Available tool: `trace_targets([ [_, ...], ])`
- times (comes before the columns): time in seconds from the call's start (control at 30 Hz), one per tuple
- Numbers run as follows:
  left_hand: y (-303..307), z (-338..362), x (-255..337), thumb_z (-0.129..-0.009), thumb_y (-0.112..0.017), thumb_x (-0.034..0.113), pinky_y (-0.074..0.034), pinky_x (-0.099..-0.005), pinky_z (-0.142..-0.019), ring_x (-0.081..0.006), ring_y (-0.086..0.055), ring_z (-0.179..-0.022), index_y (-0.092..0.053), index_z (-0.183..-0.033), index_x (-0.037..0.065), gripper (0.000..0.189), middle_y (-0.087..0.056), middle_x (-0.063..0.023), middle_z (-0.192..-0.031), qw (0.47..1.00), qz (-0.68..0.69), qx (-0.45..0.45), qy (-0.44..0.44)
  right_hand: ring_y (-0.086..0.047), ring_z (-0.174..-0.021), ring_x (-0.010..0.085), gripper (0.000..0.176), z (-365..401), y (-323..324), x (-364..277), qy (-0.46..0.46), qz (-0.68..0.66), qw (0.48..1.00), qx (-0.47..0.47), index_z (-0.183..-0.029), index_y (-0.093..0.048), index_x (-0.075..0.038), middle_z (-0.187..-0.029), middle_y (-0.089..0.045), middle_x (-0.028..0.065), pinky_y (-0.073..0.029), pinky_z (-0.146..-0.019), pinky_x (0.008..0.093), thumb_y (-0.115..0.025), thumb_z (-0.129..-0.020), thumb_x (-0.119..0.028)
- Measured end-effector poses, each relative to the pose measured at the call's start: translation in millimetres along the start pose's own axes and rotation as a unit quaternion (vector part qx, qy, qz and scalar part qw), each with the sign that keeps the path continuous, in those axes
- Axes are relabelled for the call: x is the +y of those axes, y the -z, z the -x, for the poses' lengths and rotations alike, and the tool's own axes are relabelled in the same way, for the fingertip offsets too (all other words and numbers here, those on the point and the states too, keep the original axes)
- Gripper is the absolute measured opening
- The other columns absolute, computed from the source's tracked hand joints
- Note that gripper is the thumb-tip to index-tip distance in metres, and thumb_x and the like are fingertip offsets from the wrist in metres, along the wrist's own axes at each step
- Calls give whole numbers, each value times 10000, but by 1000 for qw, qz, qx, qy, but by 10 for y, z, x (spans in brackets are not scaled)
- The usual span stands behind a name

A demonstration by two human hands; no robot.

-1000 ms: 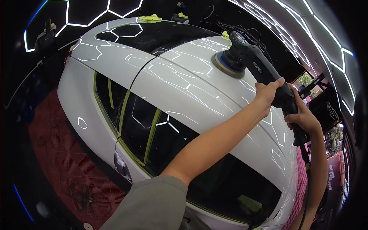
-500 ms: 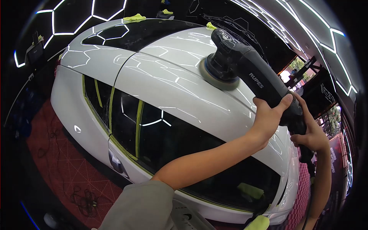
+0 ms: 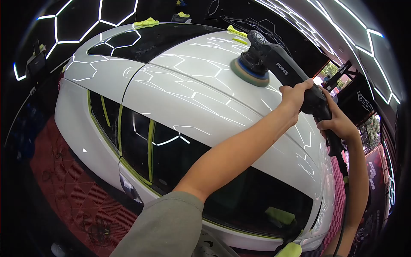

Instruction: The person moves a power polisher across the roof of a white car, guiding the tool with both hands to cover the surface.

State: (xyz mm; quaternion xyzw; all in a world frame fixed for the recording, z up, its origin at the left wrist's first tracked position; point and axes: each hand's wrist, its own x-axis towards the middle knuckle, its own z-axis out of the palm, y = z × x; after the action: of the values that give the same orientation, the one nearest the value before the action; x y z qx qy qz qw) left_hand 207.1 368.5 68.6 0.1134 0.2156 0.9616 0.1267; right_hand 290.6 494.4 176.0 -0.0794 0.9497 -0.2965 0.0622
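Observation:
A black car polisher (image 3: 284, 68) lettered RUPES is held in both hands over the white car's roof (image 3: 201, 92). Its round pad (image 3: 250, 73), with a blue band above it, rests on the far part of the roof. My left hand (image 3: 294, 99) wraps the middle of the body, its thumb pointing along the top. Around the rear grip closes my right hand (image 3: 340, 123), and a dark power cord (image 3: 345, 201) hangs down from there past the forearm. Dark side windows (image 3: 184, 158) edged in yellow-green tape lie below my left forearm.
Yellow cloths (image 3: 147, 22) lie along the car's far edge, and another cloth (image 3: 291, 249) sits near the side mirror. A coiled cable (image 3: 99, 229) lies on the red tiled floor (image 3: 81, 188). Hexagonal lights (image 3: 79, 21) cover the wall and ceiling.
The polisher has moved up the view, farther across the roof, and its pad slightly right. Both hands have moved along with it, keeping their grip.

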Motion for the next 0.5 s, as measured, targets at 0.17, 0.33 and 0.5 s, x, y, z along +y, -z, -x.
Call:
trace_targets([
  [0.17, 66, -526, 112, -933, -658, 347, -576, -463, -842, -267, -705, -941, -595, -1141, 12, 399, -677, -138, -1040, 999, 5, -16, 37, -591, -530, 180, 1087, -419, 69, 46, -6, 15, 999, 30, -1607, -164, -188, -797, -555, 92, -518, -505, 336, -654, -664, 42],
  [0.33, 77, -1058, 56, -918, -662, 330, -610, -498, -803, -286, -728, -884, -612, -1116, 13, 377, -692, -135, -1006, 998, 48, -19, 29, -598, -531, 174, 1074, -747, 159, 58, -29, 43, 998, 47, -1605, -168, -171, -787, -559, 83, -519, -505, 331, -658, -669, 28],
  [0.5, 48, -1087, -8, -897, -681, 270, -622, -476, -777, -283, -734, -858, -608, -1104, -9, 355, -692, -145, -978, 997, 57, -18, 39, -583, -531, 163, 1074, -742, 156, 135, -37, 27, 997, 61, -1610, -161, -166, -786, -563, 78, -514, -501, 327, -657, -675, 19],
])
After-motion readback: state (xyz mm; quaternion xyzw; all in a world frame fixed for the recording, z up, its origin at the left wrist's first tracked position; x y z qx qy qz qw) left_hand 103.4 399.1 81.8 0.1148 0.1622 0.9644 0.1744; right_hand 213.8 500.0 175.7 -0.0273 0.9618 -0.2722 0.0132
